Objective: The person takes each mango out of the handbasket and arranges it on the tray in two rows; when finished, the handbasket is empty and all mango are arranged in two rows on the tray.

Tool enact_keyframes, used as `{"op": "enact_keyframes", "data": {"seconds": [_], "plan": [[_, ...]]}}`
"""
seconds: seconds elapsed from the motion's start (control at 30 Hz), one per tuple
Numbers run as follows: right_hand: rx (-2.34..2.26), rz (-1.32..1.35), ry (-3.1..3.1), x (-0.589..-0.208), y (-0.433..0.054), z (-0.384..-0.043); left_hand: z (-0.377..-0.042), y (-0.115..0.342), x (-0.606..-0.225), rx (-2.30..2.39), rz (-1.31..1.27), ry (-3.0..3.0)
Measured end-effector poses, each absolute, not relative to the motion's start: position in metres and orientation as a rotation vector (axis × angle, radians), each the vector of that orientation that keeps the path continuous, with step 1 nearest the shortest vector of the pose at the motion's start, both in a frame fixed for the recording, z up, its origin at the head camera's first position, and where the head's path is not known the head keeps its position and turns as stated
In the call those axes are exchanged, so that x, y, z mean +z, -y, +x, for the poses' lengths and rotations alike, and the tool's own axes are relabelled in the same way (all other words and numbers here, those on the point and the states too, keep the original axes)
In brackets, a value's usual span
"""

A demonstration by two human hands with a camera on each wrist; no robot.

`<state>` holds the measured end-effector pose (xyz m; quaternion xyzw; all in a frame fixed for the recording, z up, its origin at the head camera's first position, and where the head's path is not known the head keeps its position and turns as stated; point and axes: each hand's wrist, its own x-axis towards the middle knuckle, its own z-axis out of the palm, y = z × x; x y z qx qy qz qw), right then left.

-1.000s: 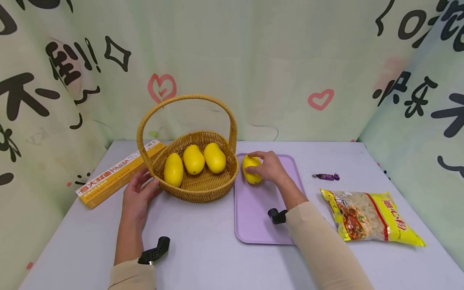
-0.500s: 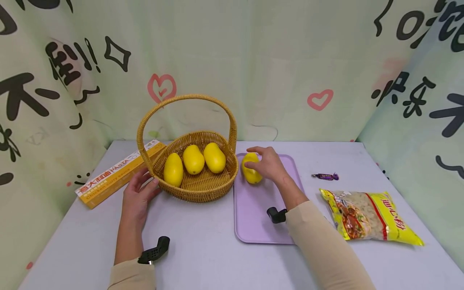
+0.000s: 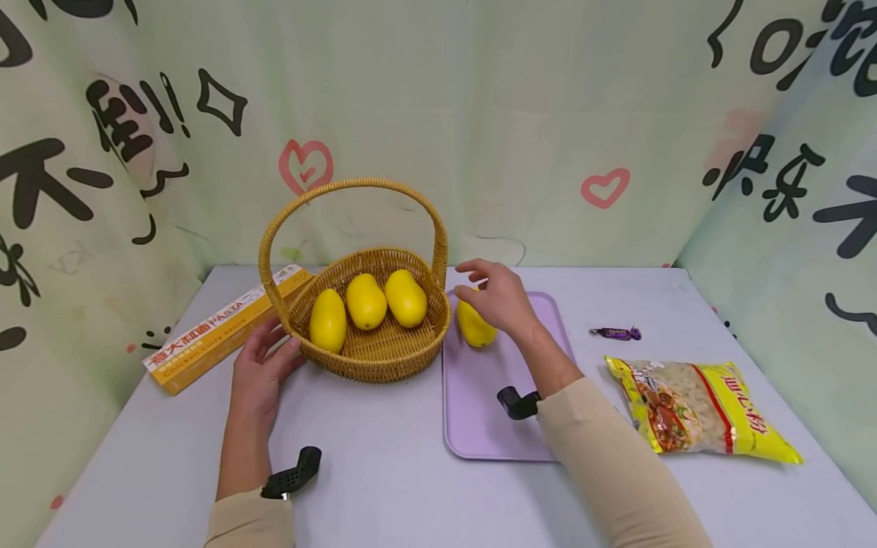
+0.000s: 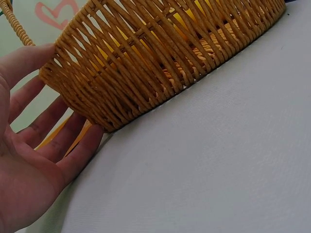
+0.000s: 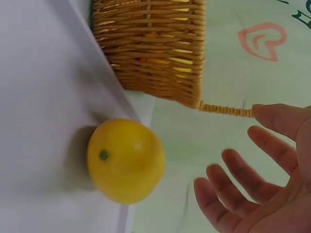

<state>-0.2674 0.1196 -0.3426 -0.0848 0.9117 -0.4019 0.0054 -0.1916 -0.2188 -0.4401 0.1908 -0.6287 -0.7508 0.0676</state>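
Note:
A wicker basket (image 3: 373, 369) with a tall looped handle holds three smooth yellow fruits (image 3: 366, 302) that look like mangoes. Against its left side rests my left hand (image 3: 263, 373); the thumb (image 4: 29, 60) touches near the rim and the straight fingers lie along the weave. A similar yellow mango (image 3: 476, 326) lies on a lilac tray (image 3: 479, 426) right of the basket. Just above and behind this mango hovers my right hand (image 3: 503, 297), fingers spread and holding nothing. In the right wrist view, a gap separates the hand from the mango (image 5: 126, 160).
An orange pasta box (image 3: 226, 331) lies slanted behind the left hand, close to the basket. Right of the tray are a small purple-wrapped candy (image 3: 617, 333) and a yellow food bag (image 3: 706, 407). A printed curtain (image 3: 534, 152) hangs behind the table.
My right hand has let go of the mango on the tray and lifted up and slightly back from it, its fingers opening. The left hand and basket stay in place.

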Motion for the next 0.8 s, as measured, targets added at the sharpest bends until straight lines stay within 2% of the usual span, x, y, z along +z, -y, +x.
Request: {"op": "enact_keyframes", "data": {"seconds": [0.37, 0.8], "plan": [[-1.166, -0.413, -2.737, -0.325, -0.102, -0.268, -0.191, 0.219, -0.439, -2.258, 0.568, 1.909], [-0.797, -0.543, -2.571, -0.301, -0.066, -0.283, -0.193, 0.22, -0.441, -2.249, 0.566, 1.917]]}}
